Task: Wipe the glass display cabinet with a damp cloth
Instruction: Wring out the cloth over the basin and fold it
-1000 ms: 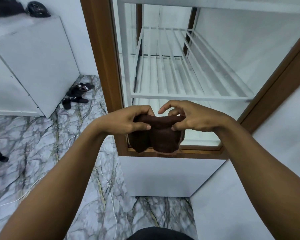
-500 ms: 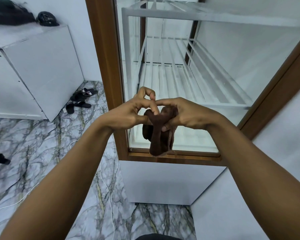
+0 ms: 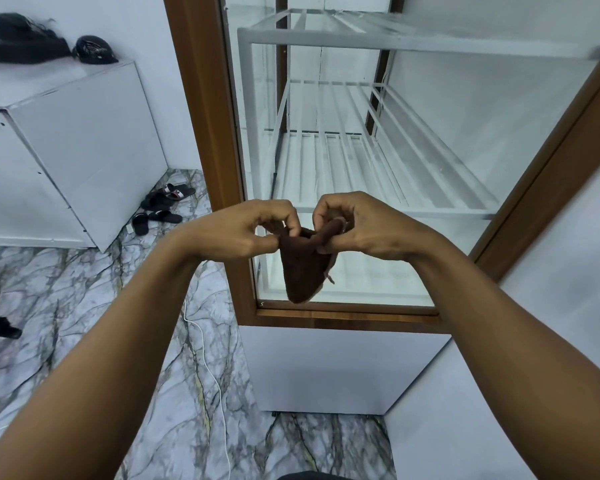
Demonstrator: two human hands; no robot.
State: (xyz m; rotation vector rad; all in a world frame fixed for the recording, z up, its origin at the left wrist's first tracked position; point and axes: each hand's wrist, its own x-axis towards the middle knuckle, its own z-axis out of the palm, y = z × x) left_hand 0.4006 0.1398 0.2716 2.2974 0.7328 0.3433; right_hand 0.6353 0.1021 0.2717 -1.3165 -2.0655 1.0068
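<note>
Over marble floor [image 3: 66,299] by cabinet [image 3: 205,133], L grip [image 3: 246,230] & R grip [image 3: 364,230] pinch cloth [image 3: 303,268].

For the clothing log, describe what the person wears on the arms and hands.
Both arms are bare: the left forearm and right forearm show no sleeve up to the picture's edge. The left hand and right hand carry no glove, and no watch or bracelet shows at either wrist.

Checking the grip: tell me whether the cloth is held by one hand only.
No, the left hand and the right hand both pinch the top edge of the brown cloth, which hangs between them.
</note>
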